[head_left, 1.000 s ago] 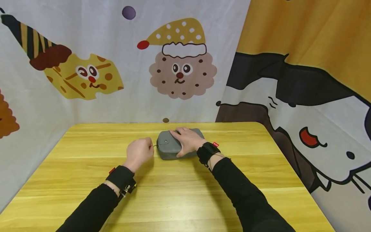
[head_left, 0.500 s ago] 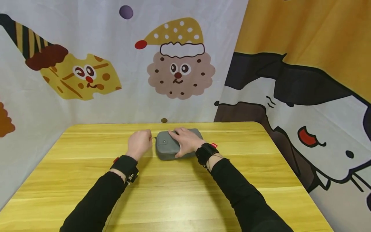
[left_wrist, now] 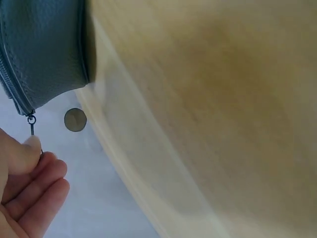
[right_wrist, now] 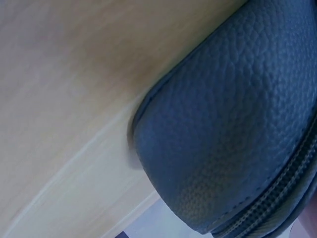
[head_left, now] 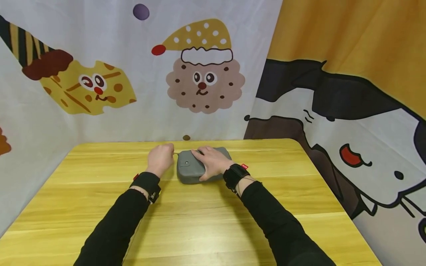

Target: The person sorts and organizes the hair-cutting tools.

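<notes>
A grey pebbled-leather zip pouch (head_left: 190, 170) lies on the table near its far edge. At its left end my left hand (head_left: 160, 159) pinches a thin zipper pull (left_wrist: 32, 129) between thumb and fingers; the left wrist view shows the pull hanging from a small ring at the pouch corner. My right hand (head_left: 214, 161) grips the pouch from above, thumb against the near side and fingers over the top. The right wrist view shows the pouch's side and a closed stretch of zipper (right_wrist: 270, 201); most of that hand is out of frame there.
The pouch rests on a wood-grain table (head_left: 206, 221) with rounded far corners. Behind it hangs a curtain (head_left: 149, 122) printed with cartoon figures, close to the table's far edge. Black bands with small cameras are strapped round both wrists.
My left hand has moved away from me along the pouch's left end, drawing the zipper pull toward the far corner. The right hand keeps its hold; the pouch stays nearly still.
</notes>
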A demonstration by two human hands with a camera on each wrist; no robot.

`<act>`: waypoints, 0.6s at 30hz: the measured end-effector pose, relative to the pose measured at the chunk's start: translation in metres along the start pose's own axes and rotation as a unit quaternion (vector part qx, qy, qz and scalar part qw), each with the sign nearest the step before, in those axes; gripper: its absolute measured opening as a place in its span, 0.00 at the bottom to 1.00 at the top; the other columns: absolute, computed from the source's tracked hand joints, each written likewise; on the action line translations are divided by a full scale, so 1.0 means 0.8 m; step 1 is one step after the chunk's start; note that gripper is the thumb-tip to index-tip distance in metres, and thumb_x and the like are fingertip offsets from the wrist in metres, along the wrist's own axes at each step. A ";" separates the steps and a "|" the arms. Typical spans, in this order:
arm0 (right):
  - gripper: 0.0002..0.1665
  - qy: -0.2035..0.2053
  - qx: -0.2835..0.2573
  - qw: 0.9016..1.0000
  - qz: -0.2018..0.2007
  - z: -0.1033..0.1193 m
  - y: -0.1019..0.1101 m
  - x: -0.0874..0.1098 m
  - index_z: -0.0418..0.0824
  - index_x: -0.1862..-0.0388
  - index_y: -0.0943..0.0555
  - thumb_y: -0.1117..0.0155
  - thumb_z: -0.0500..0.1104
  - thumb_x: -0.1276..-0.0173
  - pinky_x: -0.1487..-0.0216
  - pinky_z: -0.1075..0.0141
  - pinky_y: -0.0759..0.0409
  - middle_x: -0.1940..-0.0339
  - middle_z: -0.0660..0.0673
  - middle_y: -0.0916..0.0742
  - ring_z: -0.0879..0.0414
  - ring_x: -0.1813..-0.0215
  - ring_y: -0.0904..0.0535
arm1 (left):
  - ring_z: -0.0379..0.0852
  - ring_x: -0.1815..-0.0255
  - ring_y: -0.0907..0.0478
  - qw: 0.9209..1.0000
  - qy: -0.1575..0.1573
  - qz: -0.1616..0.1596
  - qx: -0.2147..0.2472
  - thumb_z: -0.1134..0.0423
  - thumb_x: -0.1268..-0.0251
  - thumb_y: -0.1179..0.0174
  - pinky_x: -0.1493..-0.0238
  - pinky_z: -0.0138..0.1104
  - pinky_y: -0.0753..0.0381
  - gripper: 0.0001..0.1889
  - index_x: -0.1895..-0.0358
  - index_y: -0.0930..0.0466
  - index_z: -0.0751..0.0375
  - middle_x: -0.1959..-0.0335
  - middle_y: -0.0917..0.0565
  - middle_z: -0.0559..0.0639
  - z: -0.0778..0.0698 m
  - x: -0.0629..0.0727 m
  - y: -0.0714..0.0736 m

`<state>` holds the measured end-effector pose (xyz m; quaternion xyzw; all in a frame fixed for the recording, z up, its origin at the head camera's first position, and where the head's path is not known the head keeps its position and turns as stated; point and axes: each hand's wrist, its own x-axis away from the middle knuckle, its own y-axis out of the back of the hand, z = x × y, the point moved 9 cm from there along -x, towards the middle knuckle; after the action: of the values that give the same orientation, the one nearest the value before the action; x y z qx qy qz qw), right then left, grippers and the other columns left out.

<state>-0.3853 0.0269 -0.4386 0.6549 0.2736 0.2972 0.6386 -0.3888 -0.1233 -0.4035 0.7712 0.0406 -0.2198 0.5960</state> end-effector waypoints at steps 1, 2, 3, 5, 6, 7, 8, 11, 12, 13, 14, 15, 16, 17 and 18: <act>0.68 0.000 -0.001 1.000 0.001 0.001 0.000 0.000 0.46 0.19 0.49 0.25 0.68 0.50 0.31 0.56 0.33 0.27 0.40 0.33 0.46 0.29 0.38 | 0.55 0.74 0.20 1.000 -0.003 -0.004 0.000 0.71 0.39 0.34 0.76 0.46 0.20 0.05 0.70 0.21 0.62 0.74 0.16 0.54 0.000 -0.002 -0.001; 0.68 0.000 -0.004 1.000 0.002 0.001 0.001 0.000 0.46 0.19 0.49 0.24 0.68 0.50 0.31 0.55 0.33 0.27 0.40 0.33 0.46 0.29 0.38 | 0.56 0.74 0.19 1.000 -0.007 -0.008 -0.001 0.72 0.40 0.34 0.76 0.46 0.19 0.05 0.70 0.21 0.62 0.73 0.16 0.55 -0.001 -0.005 -0.001; 0.68 -0.001 -0.005 1.000 0.003 0.002 0.001 0.000 0.46 0.19 0.49 0.24 0.68 0.50 0.31 0.55 0.33 0.27 0.40 0.34 0.46 0.29 0.38 | 0.57 0.74 0.19 1.000 -0.011 -0.013 -0.002 0.73 0.40 0.34 0.75 0.47 0.19 0.05 0.70 0.21 0.62 0.73 0.16 0.55 -0.002 -0.007 -0.001; 0.68 -0.003 -0.006 1.000 0.005 0.001 0.002 0.000 0.46 0.19 0.49 0.24 0.67 0.50 0.31 0.56 0.33 0.27 0.40 0.34 0.46 0.29 0.38 | 0.57 0.73 0.19 1.000 -0.019 -0.019 -0.005 0.73 0.40 0.34 0.74 0.47 0.19 0.06 0.70 0.21 0.63 0.73 0.15 0.56 -0.005 -0.012 -0.002; 0.68 -0.004 -0.007 1.000 0.005 0.001 0.003 0.000 0.46 0.19 0.49 0.24 0.67 0.50 0.31 0.56 0.33 0.27 0.40 0.33 0.46 0.29 0.38 | 0.57 0.73 0.19 1.000 -0.022 -0.020 -0.007 0.74 0.40 0.34 0.74 0.47 0.18 0.06 0.70 0.21 0.63 0.72 0.15 0.56 -0.007 -0.015 -0.002; 0.68 -0.005 -0.006 1.000 0.007 0.001 0.003 0.000 0.46 0.19 0.49 0.24 0.67 0.50 0.31 0.56 0.33 0.27 0.40 0.33 0.46 0.29 0.38 | 0.57 0.72 0.18 1.000 -0.024 -0.019 -0.008 0.73 0.39 0.34 0.73 0.47 0.18 0.06 0.70 0.21 0.63 0.72 0.15 0.56 -0.008 -0.018 -0.004; 0.68 -0.006 -0.002 1.000 0.008 0.000 0.002 0.000 0.47 0.19 0.49 0.24 0.68 0.50 0.31 0.56 0.33 0.27 0.40 0.34 0.47 0.29 0.38 | 0.57 0.72 0.18 0.999 -0.025 -0.017 -0.010 0.73 0.39 0.34 0.72 0.47 0.18 0.05 0.69 0.20 0.63 0.72 0.15 0.57 -0.009 -0.020 -0.005; 0.68 -0.002 0.003 1.000 0.007 0.001 0.001 -0.001 0.47 0.19 0.48 0.25 0.68 0.50 0.32 0.57 0.33 0.28 0.41 0.33 0.47 0.29 0.37 | 0.56 0.71 0.18 0.999 -0.028 -0.009 -0.012 0.73 0.38 0.34 0.71 0.47 0.17 0.05 0.69 0.19 0.63 0.71 0.14 0.56 -0.011 -0.028 -0.010; 0.68 -0.001 0.005 1.000 0.006 0.002 0.000 -0.001 0.47 0.19 0.48 0.25 0.68 0.50 0.32 0.57 0.33 0.28 0.41 0.33 0.47 0.30 0.37 | 0.56 0.70 0.17 0.999 -0.031 -0.004 -0.011 0.73 0.38 0.34 0.71 0.48 0.17 0.04 0.69 0.19 0.63 0.71 0.14 0.56 -0.012 -0.031 -0.012; 0.67 0.001 0.006 1.000 0.005 0.002 0.000 -0.001 0.46 0.19 0.48 0.25 0.69 0.50 0.32 0.57 0.33 0.28 0.41 0.33 0.47 0.30 0.37 | 0.56 0.70 0.17 0.999 -0.035 0.000 -0.011 0.73 0.38 0.34 0.71 0.48 0.17 0.04 0.69 0.19 0.63 0.70 0.14 0.56 -0.013 -0.034 -0.013; 0.67 0.002 0.006 1.000 0.004 0.003 0.000 -0.001 0.46 0.19 0.47 0.25 0.69 0.50 0.32 0.57 0.32 0.29 0.41 0.32 0.47 0.30 0.37 | 0.56 0.69 0.17 0.999 -0.040 0.004 -0.010 0.73 0.39 0.34 0.71 0.48 0.17 0.05 0.70 0.19 0.63 0.70 0.14 0.56 -0.014 -0.037 -0.014; 0.67 0.002 0.004 1.000 0.003 0.003 0.001 -0.001 0.46 0.19 0.47 0.24 0.68 0.50 0.32 0.57 0.32 0.29 0.40 0.32 0.47 0.30 0.36 | 0.56 0.69 0.17 0.999 -0.046 0.007 -0.009 0.73 0.39 0.33 0.70 0.47 0.17 0.05 0.70 0.18 0.62 0.70 0.14 0.56 -0.015 -0.040 -0.014; 0.67 0.001 0.004 1.000 0.004 0.003 0.000 -0.001 0.46 0.19 0.47 0.24 0.68 0.50 0.32 0.57 0.32 0.29 0.41 0.32 0.47 0.30 0.37 | 0.55 0.69 0.17 0.999 -0.052 0.011 -0.009 0.73 0.39 0.33 0.70 0.47 0.16 0.05 0.70 0.18 0.62 0.70 0.14 0.55 -0.016 -0.043 -0.015; 0.68 0.000 0.004 1.000 0.005 0.002 0.000 -0.001 0.46 0.19 0.48 0.24 0.68 0.50 0.32 0.57 0.33 0.29 0.41 0.32 0.47 0.30 0.37 | 0.55 0.68 0.16 0.998 -0.057 0.014 -0.009 0.73 0.39 0.33 0.69 0.47 0.16 0.05 0.70 0.18 0.62 0.70 0.13 0.55 -0.017 -0.045 -0.015; 0.68 0.001 0.004 1.000 0.003 0.002 -0.001 -0.001 0.46 0.19 0.47 0.24 0.68 0.50 0.32 0.57 0.33 0.29 0.40 0.32 0.47 0.30 0.37 | 0.55 0.68 0.16 0.998 -0.061 0.015 -0.010 0.73 0.39 0.33 0.68 0.47 0.16 0.04 0.70 0.17 0.62 0.69 0.13 0.55 -0.018 -0.047 -0.015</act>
<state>-0.3846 0.0251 -0.4392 0.6581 0.2737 0.2987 0.6346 -0.4224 -0.0987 -0.3972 0.7511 -0.0053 -0.2566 0.6083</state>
